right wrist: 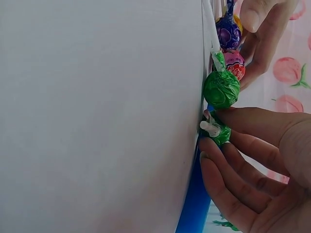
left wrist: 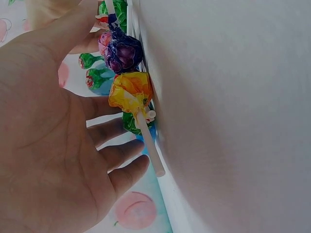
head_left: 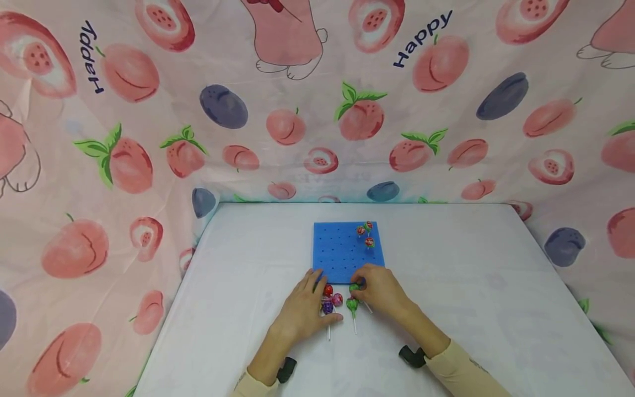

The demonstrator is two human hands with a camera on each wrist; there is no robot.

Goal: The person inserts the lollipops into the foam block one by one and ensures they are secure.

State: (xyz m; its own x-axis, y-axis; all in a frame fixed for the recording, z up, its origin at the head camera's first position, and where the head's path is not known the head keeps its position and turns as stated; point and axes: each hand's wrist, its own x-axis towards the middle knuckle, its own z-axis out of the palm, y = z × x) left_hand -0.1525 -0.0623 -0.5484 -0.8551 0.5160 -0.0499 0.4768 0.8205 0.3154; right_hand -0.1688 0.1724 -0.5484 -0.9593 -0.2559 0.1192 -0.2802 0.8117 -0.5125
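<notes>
My right hand (head_left: 382, 289) pinches a green-wrapped lollipop (right wrist: 221, 134) between thumb and fingers, just off the near edge of a blue board (head_left: 329, 256) with rows of holes. Another green lollipop (head_left: 352, 305) lies beside it, stick toward me. Over on the left, my left hand (head_left: 301, 310) rests with loosely spread fingers around a small cluster of lollipops: purple (left wrist: 124, 54), yellow (left wrist: 130, 91), red (head_left: 328, 290) and pink (head_left: 337, 299). A further green one (left wrist: 130, 122) shows by its fingers, partly hidden. Its thumb lies near the purple one without gripping.
Three lollipops (head_left: 369, 242) with red and green wrappers stand in the board's far right corner. The board lies on a white table (head_left: 446, 264). Behind and beside the table hangs a peach-patterned cloth (head_left: 317, 110).
</notes>
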